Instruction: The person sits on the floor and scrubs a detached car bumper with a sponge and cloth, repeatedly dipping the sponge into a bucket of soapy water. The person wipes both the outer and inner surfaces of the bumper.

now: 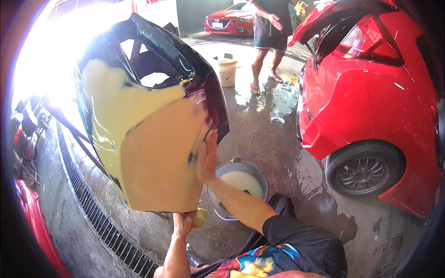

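Note:
A car door panel (163,146) stands tilted before me, with a window opening at its top. Its skin shows tan and pale yellow patches, with black and dark red paint along the far and right sides. My right hand (207,156) lies flat against the panel's right edge, fingers stretched out, holding nothing. Below the near edge, my left hand (183,222) is curled around a yellow sponge (200,218) and touches the panel's underside; its fingers are partly hidden. Beneath my right forearm stands a dark bucket (265,173) of cloudy liquid, with a dark object in it.
A red car (347,100) with a raised lid stands at right. Farther off are a person (273,27) holding a yellow cloth or sponge, a pale bucket (227,71) and another red car (231,21). A drain grate (100,222) crosses the partly wet concrete floor (257,139).

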{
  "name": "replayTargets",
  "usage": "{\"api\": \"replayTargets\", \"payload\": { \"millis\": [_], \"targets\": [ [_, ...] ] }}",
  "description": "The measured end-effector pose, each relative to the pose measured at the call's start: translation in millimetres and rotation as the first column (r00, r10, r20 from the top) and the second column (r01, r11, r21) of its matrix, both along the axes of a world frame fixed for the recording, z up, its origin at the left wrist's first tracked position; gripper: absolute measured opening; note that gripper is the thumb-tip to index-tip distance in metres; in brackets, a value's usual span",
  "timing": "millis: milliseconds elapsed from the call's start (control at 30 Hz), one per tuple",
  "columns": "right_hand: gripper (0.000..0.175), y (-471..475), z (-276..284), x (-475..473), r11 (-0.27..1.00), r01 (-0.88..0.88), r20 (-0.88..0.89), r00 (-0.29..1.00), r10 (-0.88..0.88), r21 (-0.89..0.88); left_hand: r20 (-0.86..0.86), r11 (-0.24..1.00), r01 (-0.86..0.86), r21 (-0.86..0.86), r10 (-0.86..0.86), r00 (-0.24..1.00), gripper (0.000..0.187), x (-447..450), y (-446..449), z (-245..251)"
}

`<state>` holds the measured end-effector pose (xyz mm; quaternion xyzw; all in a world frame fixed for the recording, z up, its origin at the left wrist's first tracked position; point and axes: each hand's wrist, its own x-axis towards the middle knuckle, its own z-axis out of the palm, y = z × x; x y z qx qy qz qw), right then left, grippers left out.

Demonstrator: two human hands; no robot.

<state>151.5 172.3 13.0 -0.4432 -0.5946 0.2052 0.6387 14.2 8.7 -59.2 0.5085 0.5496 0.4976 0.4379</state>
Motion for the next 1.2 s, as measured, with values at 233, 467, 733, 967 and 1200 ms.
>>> {"api": "replayTargets", "payload": {
  "millis": [233,467,733,967,1200],
  "targets": [
    [0.069,-140,-56,-32,0.951,-0.304,0.144,0.945,0.294,0.055,-0.049,0.960,-0.058,0.274,0.074,0.996,0.023,-1,0,8],
    [0.063,-13,10,-5,0.999,-0.040,0.012,0.999,0.040,0.013,-0.236,0.999,0.030,0.041,-0.020,0.972,0.028,-4,2,-2],
    [0.062,-193,-72,-20,0.844,-0.537,0.219,0.822,0.526,-0.011,0.178,0.981,-0.147,0.127,0.123,0.976,0.030,1,4,1],
    [0.047,-90,-106,83,0.953,-0.069,0.044,0.995,0.085,-0.296,0.068,0.999,-0.024,0.026,0.022,0.997,0.013,-3,2,6],
    [0.033,-27,-144,153,0.796,0.263,0.316,0.944,-0.096,-0.544,-0.025,0.992,-0.118,0.035,0.119,0.993,0.016,5,2,10]
  ]
}}
